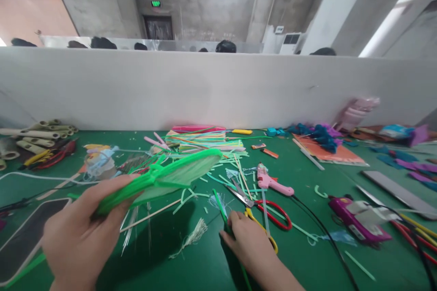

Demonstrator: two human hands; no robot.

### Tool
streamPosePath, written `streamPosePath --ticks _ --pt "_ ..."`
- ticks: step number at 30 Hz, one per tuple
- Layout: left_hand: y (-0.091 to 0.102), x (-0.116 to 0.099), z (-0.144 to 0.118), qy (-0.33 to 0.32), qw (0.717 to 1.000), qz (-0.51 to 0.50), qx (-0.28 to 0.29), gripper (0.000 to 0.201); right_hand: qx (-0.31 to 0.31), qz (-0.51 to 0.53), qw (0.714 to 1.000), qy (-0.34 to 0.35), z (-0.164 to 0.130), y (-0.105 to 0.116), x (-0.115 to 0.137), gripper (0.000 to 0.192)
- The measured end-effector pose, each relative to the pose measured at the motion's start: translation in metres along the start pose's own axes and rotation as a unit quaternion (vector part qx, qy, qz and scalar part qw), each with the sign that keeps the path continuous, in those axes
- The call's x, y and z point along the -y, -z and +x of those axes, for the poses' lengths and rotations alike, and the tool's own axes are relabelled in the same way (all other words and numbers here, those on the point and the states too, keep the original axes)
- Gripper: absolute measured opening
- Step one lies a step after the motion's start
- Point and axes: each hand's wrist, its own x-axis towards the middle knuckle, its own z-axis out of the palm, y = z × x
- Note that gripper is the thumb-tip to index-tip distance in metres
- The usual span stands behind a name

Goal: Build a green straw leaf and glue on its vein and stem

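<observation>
My left hand [77, 227] is closed around a bright green leaf-like piece [191, 166] with a thick outlined edge and a pale, sheer middle. This piece is raised above the table, its tip pointing right. Lower in the view, my right hand [251, 236] pinches a thin green strip [219, 204] that runs from above the fingers down past them. Close to that hand lie yellow-handled scissors [273, 243], partly hidden by it, and red-handled scissors [288, 220]. A pale thread tassel [196, 232] rests between my hands. A pink glue gun [276, 185] lies beyond the scissors.
Bundled coloured strips [205, 143] lie at the back of the green table [191, 268], before a white partition [205, 86]. A phone [29, 236] is at left, bamboo tubes [44, 134] behind it. A purple power strip [358, 220] and cables are at right.
</observation>
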Motion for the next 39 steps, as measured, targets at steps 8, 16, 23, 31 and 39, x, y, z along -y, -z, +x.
streamPosePath --ticks 8,16,23,31,39 --pt "-0.024 -0.028 0.046 -0.049 0.984 -0.094 0.141 0.014 -0.002 0.088 0.996 -0.019 0.011 0.002 -0.036 0.015" --pt "-0.083 -0.047 0.125 0.023 0.930 -0.189 0.315 0.041 -0.111 0.220 0.969 0.006 0.014 0.011 -0.066 0.009" --pt "-0.109 -0.052 0.135 0.008 0.821 -0.157 0.548 0.028 -0.158 0.251 0.954 0.044 0.008 -0.002 -0.076 0.021" --pt "-0.178 0.008 0.032 -0.033 0.650 -0.117 0.750 0.035 -0.143 0.162 0.975 0.048 -0.007 -0.005 -0.077 0.014" --pt "-0.196 0.028 -0.029 -0.058 0.655 -0.083 0.749 0.049 -0.179 -0.066 0.982 0.006 0.041 0.037 -0.159 0.045"
